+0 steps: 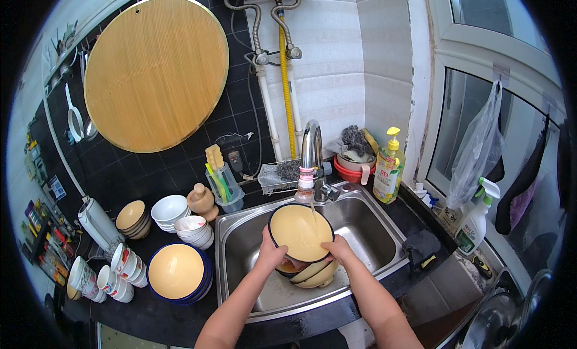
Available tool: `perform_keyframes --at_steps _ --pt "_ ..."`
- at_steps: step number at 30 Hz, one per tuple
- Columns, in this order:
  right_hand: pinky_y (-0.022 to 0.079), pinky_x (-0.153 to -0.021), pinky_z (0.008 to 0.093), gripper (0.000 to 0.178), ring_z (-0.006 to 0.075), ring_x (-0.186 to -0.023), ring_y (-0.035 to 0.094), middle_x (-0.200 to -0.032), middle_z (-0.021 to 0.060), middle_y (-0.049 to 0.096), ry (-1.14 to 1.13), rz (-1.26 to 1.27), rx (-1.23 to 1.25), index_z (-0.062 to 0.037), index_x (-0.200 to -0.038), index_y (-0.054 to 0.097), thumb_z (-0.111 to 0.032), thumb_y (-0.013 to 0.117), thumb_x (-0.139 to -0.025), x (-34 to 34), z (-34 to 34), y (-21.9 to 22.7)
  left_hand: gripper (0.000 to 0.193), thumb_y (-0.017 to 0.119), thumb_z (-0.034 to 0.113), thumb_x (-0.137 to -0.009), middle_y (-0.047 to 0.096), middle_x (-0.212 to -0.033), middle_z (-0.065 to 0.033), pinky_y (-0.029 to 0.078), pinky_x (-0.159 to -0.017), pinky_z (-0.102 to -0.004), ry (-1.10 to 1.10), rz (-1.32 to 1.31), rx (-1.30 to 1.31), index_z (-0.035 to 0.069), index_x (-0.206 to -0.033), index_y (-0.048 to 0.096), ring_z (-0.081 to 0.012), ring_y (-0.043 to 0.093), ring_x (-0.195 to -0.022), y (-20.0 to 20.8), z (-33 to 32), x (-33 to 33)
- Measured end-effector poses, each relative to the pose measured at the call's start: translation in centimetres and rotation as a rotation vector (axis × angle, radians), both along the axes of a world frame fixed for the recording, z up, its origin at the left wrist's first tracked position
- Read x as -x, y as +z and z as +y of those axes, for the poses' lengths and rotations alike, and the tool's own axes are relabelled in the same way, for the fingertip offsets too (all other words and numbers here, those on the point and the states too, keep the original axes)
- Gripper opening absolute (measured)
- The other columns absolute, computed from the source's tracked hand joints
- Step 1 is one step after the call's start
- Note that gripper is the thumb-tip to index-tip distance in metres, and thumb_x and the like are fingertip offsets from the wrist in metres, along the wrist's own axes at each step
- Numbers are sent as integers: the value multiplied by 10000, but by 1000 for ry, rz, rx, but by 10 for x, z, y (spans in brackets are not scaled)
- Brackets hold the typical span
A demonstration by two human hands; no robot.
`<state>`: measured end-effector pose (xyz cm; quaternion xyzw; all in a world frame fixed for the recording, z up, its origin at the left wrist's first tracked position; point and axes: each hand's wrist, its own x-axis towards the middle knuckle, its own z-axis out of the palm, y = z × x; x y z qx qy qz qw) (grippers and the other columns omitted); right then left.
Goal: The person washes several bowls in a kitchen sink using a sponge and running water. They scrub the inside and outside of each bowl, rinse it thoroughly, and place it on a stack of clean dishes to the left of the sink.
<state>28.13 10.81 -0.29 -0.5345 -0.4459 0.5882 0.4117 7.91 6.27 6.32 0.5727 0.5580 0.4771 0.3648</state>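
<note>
A cream bowl with a dark blue rim is held tilted under the faucet, its inside facing me. A thin stream of water falls into it. My left hand grips its left edge with the thumb over the rim. On the opposite edge, my right hand holds on the same way. Both hands' other fingers are mostly hidden behind the bowl. Below it, more cream bowls lie stacked in the steel sink, partly covered by the held one.
Left of the sink stand cream bowls with blue rims, white bowls, brown bowls and patterned cups. A soap pump bottle and red basin are behind right; a spray bottle stands farther right.
</note>
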Motion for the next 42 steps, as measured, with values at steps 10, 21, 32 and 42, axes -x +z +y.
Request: perform_keyframes --at_steps 10,21,32,42 --pt "509 -384 286 358 210 -468 595 -767 124 603 61 301 -210 26 -1084 474 -89 541 -752 4 -7 25 545 442 -7 -730 518 -1077 -105 519 -629 -318 77 -473 272 85 -1259 347 -224 575 -874 -44 10 39" --pt "490 -367 256 423 236 -479 608 -790 155 586 -127 268 48 45 -1021 466 -301 579 -804 -7 -4 21 500 405 69 -732 524 -1000 -274 555 -595 -448 -118 -581 561 1 -1204 254 -410 609 -767 -13 7 19" --pt "483 -381 264 334 222 -510 615 -707 147 603 -26 168 118 27 -942 499 -292 509 -846 -2 -4 14 462 366 178 -775 550 -929 -257 553 -530 -396 8 -302 580 -29 -1188 375 -362 622 -667 8 14 34" --pt "538 -440 304 223 279 -612 647 -776 122 579 80 111 140 31 -960 485 -153 518 -840 -3 2 5 555 389 49 -767 513 -1147 -241 385 -915 -378 -40 338 -168 94 -1317 326 -370 504 -1061 34 7 18"
